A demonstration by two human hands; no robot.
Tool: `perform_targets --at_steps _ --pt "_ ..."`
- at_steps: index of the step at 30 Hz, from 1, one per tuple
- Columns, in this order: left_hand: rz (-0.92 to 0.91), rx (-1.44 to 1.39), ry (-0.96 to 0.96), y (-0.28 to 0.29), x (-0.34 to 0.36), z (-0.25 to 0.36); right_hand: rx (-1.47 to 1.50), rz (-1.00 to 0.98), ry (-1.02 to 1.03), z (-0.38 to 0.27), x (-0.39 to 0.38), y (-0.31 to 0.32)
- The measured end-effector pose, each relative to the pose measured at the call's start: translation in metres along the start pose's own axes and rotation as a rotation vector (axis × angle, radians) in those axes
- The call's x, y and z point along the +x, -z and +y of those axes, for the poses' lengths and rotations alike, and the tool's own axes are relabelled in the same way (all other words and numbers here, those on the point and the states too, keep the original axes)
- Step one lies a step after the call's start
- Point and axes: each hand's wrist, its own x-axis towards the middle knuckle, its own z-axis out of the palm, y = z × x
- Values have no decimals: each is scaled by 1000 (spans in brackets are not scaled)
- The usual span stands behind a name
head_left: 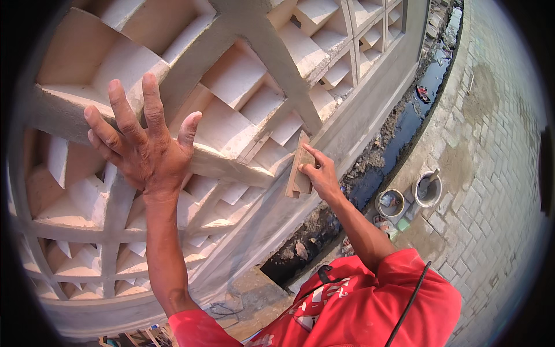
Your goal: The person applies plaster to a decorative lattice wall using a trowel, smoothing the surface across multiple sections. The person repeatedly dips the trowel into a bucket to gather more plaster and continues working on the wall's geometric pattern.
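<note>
In front of me stands a pale lattice wall (pixel 231 124) of plastered ribs with deep box-shaped recesses. My left hand (pixel 144 139) is raised before its ribs with the fingers spread and nothing in them; whether the palm touches the wall I cannot tell. Lower and to the right, my right hand (pixel 321 173) grips a wooden float (pixel 302 165), thumb and fingers closed on its back. The float stands tilted on edge beside the lower rib, near the wall's smooth grey band (pixel 338 139). Its working face is turned away from view.
Along the wall's foot runs a ditch of dark water (pixel 399 136) with rubble edges and litter. Two buckets (pixel 428 189) (pixel 390 203) stand on the paved ground (pixel 485 231) to the right, one with a tool in it. My sandalled feet show near them.
</note>
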Motion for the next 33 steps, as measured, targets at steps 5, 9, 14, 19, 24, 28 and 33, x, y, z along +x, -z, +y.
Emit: perform_targets --at_steps 5,9,14,19,24,28,33 --pt "-14 -6 6 1 -1 -1 168 88 -94 -25 22 10" --pt "-18 -18 15 1 0 1 21 -16 34 -11 9 6" --pt "-11 -11 13 0 -2 0 109 4 -57 -37 7 27" --pt "-1 11 11 1 -2 0 68 6 35 -86 18 20" --pt "3 13 9 0 2 5 0 100 96 -87 28 -6" --pt "-4 8 11 2 0 0 -102 -61 160 -72 5 -8" --pt "-6 11 3 2 -1 1 136 79 -43 -96 23 3"
